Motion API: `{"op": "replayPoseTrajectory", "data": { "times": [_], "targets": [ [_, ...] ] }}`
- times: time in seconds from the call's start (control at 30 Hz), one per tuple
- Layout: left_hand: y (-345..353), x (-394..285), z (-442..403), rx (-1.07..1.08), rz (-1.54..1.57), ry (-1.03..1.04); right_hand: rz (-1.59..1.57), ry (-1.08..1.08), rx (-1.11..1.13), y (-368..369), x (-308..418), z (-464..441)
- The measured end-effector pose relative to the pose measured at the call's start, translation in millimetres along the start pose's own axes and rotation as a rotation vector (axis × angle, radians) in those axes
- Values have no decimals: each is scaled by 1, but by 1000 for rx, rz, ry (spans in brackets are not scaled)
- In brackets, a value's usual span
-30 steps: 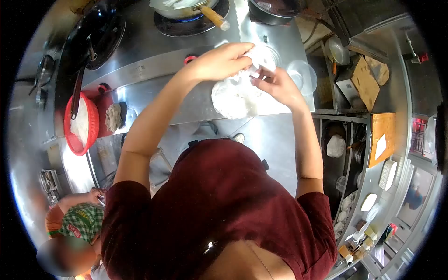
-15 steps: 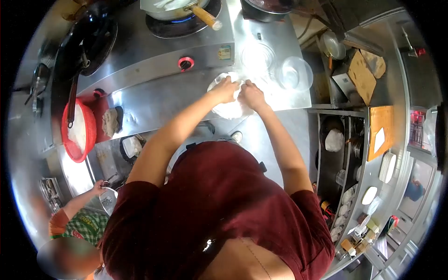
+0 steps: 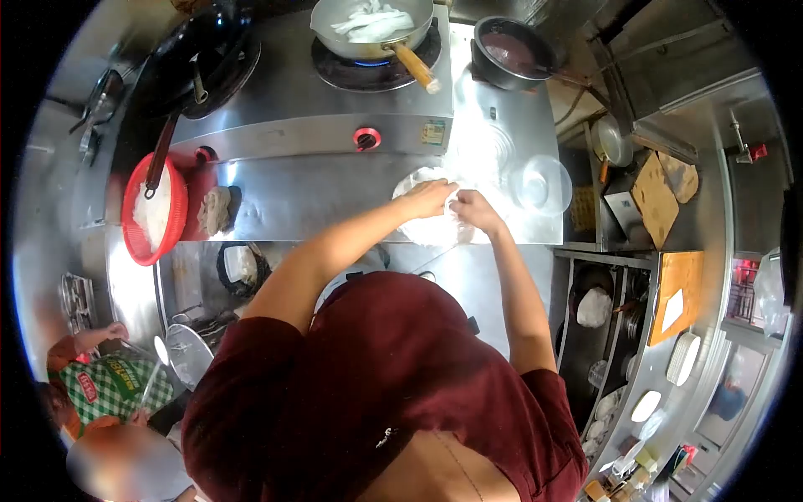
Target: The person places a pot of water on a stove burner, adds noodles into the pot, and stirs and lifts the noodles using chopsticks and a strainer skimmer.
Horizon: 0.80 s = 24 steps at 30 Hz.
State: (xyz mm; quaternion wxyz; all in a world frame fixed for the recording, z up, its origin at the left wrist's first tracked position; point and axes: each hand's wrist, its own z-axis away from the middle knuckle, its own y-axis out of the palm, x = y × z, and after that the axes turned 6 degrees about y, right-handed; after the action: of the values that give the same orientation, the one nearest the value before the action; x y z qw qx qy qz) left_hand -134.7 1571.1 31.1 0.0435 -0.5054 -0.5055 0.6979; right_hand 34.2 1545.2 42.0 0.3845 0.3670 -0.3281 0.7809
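Note:
A round white bundle (image 3: 427, 229), its surface washed out by glare, lies at the front edge of the steel counter (image 3: 293, 197). My left hand (image 3: 431, 199) rests on its upper side with the fingers closed on the white material. Beside it my right hand (image 3: 475, 209) pinches the same material, the two hands nearly touching. Just right of them stands a clear plastic bowl (image 3: 542, 186). Whether the white material is cloth or plastic cannot be told.
A pan (image 3: 372, 23) with white pieces sits over a blue flame. A dark pot (image 3: 512, 54) stands to its right. At left are a red basket (image 3: 155, 209), a crumpled rag (image 3: 215, 211) and a black wok (image 3: 188, 67). A co-worker (image 3: 109, 389) in a checked apron is at lower left.
Both hands came down from above the white bundle and drew together on it. The view has shifted, showing more of the stove. The co-worker at lower left has moved.

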Motion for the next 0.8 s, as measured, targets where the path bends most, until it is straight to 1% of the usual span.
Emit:
{"op": "replayPoseTrajectory", "data": {
  "times": [0.03,0.13,0.23,0.27,0.33,0.37,0.43,0.47,0.5,0.57,0.63,0.73,0.8],
  "targets": [
    [-2,-1,-1,-8,42,21,-46,26,3,-2,5,3],
    [-27,-15,-4,95,5,71,-23,-39,8,-12,12,15],
    [-50,-34,-10,58,-16,70,-60,-202,-62,-24,22,28],
    [-68,-52,-9,38,38,53,-152,-204,-42,-27,31,36],
    [-96,-72,-11,55,171,124,-247,-168,-45,-30,50,51],
    [-100,-73,-13,68,242,161,-296,-145,-52,-31,53,56],
    [-94,-60,-21,42,319,100,-280,-149,-26,-32,51,65],
    [-103,-66,-22,72,439,9,-287,-157,-25,-29,53,68],
    [-108,-67,-26,34,505,81,-294,-169,-21,-27,55,69],
    [-125,-81,-26,43,507,31,-322,-223,-55,-23,60,69],
    [-129,-85,-28,32,602,94,-358,-292,-108,-20,72,74],
    [-144,-104,-28,-4,696,138,-210,-226,-90,-21,83,78],
    [-155,-114,-29,-22,717,130,-230,-239,-138,-18,91,81]
  ]
}}
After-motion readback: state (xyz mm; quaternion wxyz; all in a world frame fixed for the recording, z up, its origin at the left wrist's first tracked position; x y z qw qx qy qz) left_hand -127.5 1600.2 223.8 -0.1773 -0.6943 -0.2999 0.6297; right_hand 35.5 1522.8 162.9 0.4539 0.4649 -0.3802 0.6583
